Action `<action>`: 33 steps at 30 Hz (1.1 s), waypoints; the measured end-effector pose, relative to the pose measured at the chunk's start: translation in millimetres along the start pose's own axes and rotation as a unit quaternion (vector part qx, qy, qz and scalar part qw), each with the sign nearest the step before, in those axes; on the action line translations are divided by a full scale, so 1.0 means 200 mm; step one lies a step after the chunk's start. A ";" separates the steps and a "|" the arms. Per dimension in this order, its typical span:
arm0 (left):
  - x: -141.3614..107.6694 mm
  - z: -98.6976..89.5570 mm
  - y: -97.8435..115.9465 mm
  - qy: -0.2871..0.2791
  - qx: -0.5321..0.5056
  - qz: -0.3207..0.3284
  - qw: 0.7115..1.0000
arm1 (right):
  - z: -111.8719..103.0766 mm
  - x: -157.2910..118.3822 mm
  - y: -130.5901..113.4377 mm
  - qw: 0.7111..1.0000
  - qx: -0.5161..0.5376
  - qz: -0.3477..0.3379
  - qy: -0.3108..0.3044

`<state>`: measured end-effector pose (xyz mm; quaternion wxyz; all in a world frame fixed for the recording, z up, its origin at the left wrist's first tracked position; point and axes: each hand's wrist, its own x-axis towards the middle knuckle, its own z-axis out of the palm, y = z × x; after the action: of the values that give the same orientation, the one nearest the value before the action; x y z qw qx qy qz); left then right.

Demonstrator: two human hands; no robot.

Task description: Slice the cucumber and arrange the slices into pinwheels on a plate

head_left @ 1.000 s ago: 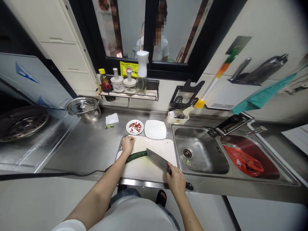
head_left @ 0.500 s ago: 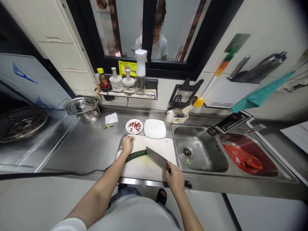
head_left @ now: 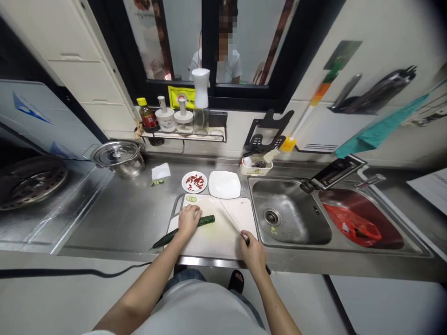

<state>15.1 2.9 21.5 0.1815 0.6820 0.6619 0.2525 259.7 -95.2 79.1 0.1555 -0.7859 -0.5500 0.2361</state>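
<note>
A long dark green cucumber [head_left: 207,220] lies aslant on the white cutting board [head_left: 226,246], its thin end reaching past the board's left edge. Across its middle rests my left hand [head_left: 189,220], fingers curled round it. My right hand [head_left: 253,251] is closed on the handle of a kitchen knife [head_left: 231,217]. The blade, seen nearly edge-on, points up and away, to the right of the cucumber's cut end and apart from it. A few pale cucumber slices [head_left: 191,198] lie at the board's upper left.
Behind the board stand a plate of chopped red pieces [head_left: 194,182] and a white square plate [head_left: 224,184]. To the right is a sink [head_left: 289,232]; at left, a lidded pot [head_left: 118,158], tissue [head_left: 160,170] and green scraps [head_left: 157,183]. A person [head_left: 228,65] shows through the window.
My left hand has come from the board's upper left down onto the cucumber, leaving slices there. The knife has turned edge-on and moved away from the cucumber's end.
</note>
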 end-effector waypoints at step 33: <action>-0.06 0.10 0.04 -0.094 0.018 0.190 0.977 | 0.15 0.07 -0.33 0.985 -0.063 -0.046 -0.155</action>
<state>32.9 -7.6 8.5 0.1793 0.8192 0.5045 0.2056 194.4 -60.1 84.5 0.0293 -0.7217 -0.6171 0.3123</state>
